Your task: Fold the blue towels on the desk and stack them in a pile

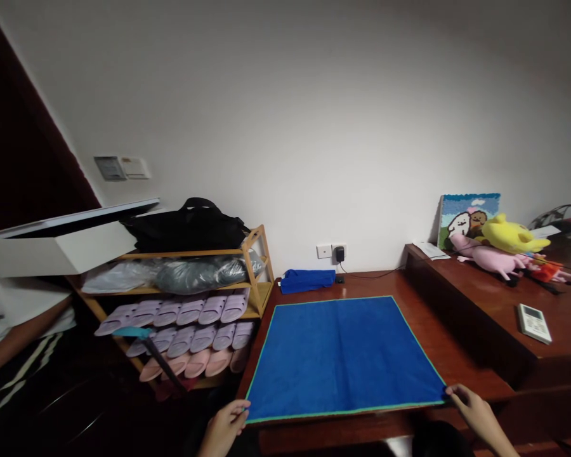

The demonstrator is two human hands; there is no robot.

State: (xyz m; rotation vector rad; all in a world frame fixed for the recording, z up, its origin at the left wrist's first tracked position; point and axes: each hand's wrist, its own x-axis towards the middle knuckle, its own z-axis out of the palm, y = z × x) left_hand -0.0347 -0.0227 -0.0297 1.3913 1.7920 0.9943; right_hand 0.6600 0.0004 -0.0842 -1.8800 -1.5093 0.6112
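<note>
A blue towel (342, 355) with a light green edge lies spread flat on the reddish-brown wooden desk (438, 324), with a faint crease down its middle. My left hand (226, 424) pinches the towel's near left corner, thumb and fingers together. At the near right corner, my right hand (469, 406) also pinches the cloth between thumb and fingertips. The near edge runs taut between both hands, close to the front of the desk. Behind the towel, by the wall, sits a folded blue cloth (307, 280).
A wooden shoe rack (257, 279) with rows of slippers and a black bag (190, 228) stands left. On the raised desk part at right are a white remote control (534, 324), a pink plush toy (488, 259) and a yellow plush toy (511, 235). A black plug (339, 254) fills a wall socket.
</note>
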